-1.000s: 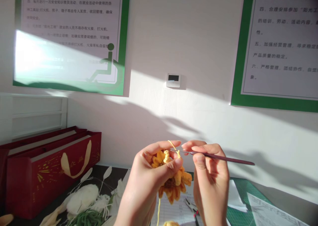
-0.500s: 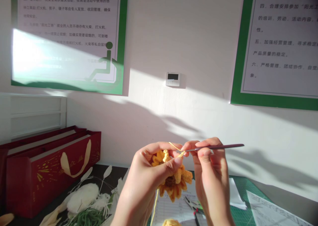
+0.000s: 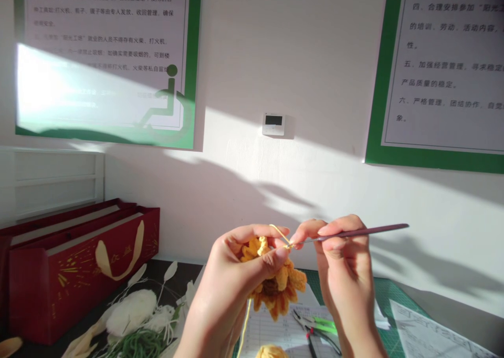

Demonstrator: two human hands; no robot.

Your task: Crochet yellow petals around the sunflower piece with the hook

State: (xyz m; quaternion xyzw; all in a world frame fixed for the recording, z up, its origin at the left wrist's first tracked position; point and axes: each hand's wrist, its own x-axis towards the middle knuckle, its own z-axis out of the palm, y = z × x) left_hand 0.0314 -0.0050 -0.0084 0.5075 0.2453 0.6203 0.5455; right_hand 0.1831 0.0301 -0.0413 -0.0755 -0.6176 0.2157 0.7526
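Note:
My left hand point(image 3: 244, 266) pinches a yellow-orange crocheted flower point(image 3: 281, 284) with pointed petals and a brown centre. A strand of yellow yarn point(image 3: 279, 232) passes over the left index finger to the stitches at the fingertips. In my right hand point(image 3: 342, 258) is a crochet hook point(image 3: 366, 231) with a dark purple handle, gripped like a pencil. Its thin metal tip meets the yarn beside my left thumb. Another length of yarn hangs below the left hand, near a yellow yarn ball point(image 3: 271, 351) at the bottom edge.
Pliers point(image 3: 311, 332) lie on a printed sheet point(image 3: 262, 326) over a green cutting mat point(image 3: 394, 295). At left stand red gift bags point(image 3: 90, 263), with white yarn point(image 3: 132, 313) and green yarn point(image 3: 137, 345) in front. A wall with posters rises behind.
My right hand has drawn the hook to the right, away from my left fingertips. The left hand and flower stay almost where they were. More of the pliers shows.

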